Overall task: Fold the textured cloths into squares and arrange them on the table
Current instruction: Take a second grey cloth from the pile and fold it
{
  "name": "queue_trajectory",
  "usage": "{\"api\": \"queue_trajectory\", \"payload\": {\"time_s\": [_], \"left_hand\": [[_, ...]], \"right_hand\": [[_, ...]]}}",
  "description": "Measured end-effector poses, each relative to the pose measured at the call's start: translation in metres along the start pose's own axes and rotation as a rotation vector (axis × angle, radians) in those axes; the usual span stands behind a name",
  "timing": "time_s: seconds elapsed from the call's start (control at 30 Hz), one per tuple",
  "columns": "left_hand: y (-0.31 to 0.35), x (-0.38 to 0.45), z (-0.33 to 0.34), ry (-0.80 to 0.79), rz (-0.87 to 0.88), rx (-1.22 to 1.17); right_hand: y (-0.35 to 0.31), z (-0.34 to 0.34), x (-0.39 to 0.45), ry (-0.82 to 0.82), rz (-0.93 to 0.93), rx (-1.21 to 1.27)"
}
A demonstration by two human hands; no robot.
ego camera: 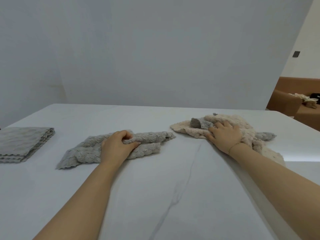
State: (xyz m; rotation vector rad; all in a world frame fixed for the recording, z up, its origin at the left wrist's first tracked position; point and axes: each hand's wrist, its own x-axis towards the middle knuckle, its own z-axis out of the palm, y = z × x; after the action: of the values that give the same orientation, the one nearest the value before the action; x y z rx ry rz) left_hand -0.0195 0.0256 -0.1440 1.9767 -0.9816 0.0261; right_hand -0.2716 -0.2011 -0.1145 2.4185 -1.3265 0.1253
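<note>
While the left hand (116,146) pinches a ridge of the grey cloth (97,149) at mid-surface, its grip curled, the right hand (225,134) lies spread flat on the cloth heap (239,125). A folded stack (22,142) sits far left on the surface (173,196).

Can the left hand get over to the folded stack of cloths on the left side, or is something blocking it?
Probably yes. The left hand grips the loose grey cloth, and only bare table lies between it and the folded stack. It would likely need to let go of that cloth first.
</note>
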Motion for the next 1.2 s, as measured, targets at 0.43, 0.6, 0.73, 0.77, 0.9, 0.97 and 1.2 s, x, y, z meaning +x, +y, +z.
{"api": "queue_trajectory", "payload": {"time_s": [0.43,0.6,0.73,0.77,0.9,0.97,1.2], "left_hand": [[0.012,-0.006,0.002,-0.179,0.212,0.133],[0.038,-0.008,0.002,-0.071,0.348,0.362],[0.05,0.009,-0.004,-0.028,0.322,0.438],[0.047,0.017,-0.008,-0.035,0.287,0.451],[0.023,0.05,-0.023,-0.186,0.071,0.564],[0.011,0.057,-0.024,-0.303,-0.046,0.538],[-0.013,0.061,-0.008,-0.448,-0.1,0.209]], "right_hand": [[-0.053,-0.039,-0.02,0.222,-0.106,0.521],[-0.097,-0.065,-0.016,-0.09,-0.152,0.61],[-0.104,-0.061,0.002,-0.151,-0.059,0.674],[-0.106,-0.058,0.003,-0.168,-0.054,0.68],[-0.109,-0.051,0.006,-0.182,-0.069,0.668],[-0.107,-0.049,0.007,-0.16,-0.026,0.644],[-0.108,-0.038,0.008,-0.237,0.063,0.61]]}}
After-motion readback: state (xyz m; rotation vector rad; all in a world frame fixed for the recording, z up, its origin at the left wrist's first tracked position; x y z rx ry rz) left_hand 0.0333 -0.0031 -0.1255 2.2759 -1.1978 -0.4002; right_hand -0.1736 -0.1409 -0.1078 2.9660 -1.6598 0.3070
